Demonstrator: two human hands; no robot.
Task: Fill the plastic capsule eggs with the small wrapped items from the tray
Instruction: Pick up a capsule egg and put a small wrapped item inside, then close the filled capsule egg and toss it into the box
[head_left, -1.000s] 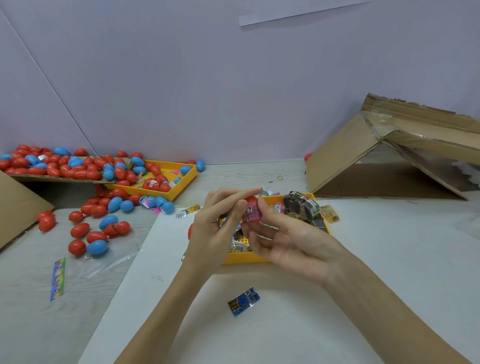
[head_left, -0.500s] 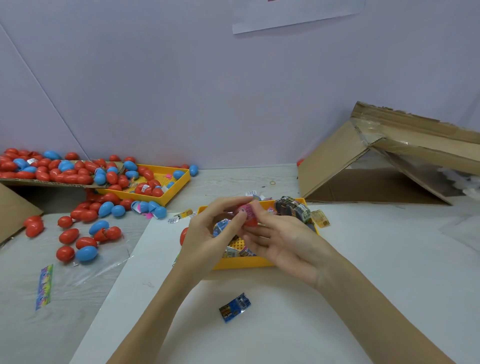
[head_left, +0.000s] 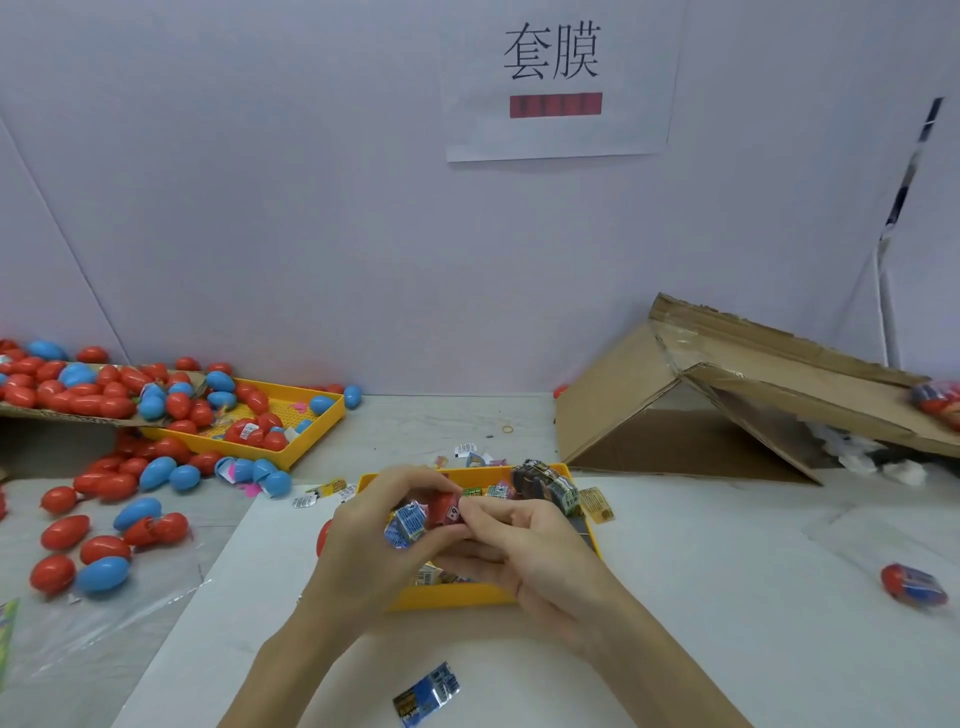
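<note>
Pale lilac wall (head_left: 311, 208), paper sign (head_left: 558, 78), white table (head_left: 753, 597)

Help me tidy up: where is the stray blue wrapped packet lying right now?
The blue wrapped packet lies on the white sheet at the bottom centre of the head view, between the person's forearms, nearer than the yellow tray.

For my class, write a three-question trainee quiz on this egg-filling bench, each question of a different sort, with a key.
1. True or false: both hands hold the red capsule egg above the near yellow tray.
2. Multiple choice: the loose blue wrapped packet lies
A. inside the far yellow tray
B. on the white sheet, nearer the person than the hands
C. under the cardboard box
3. Fill in: the loose eggs at left are red and ____.

Key: 1 true; 2 B; 3 blue. The left hand and right hand both pinch the egg.
</note>
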